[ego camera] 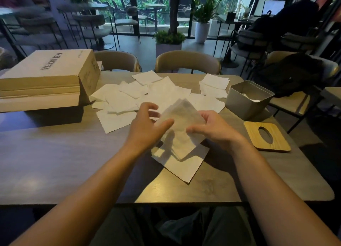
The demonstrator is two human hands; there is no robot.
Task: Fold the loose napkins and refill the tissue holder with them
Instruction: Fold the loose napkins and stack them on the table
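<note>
Café seating and a planted window wall lie behind the wooden table point(55, 153) at which the person sits. Left hand point(147, 125) and right hand point(212, 127) both grip a folded napkin point(181, 120), raised off the table, thumbs pressed to its near face and fingers curled behind, directly above a flat napkin point(184, 164). Beyond the hands, loose napkins point(129, 98) lie scattered over mid-table; the open grey tissue holder point(247, 100) stands at right with white paper inside, its slotted wooden lid point(267, 136) flat beside it, and a cardboard box point(46, 76) occupies the far left.
</note>
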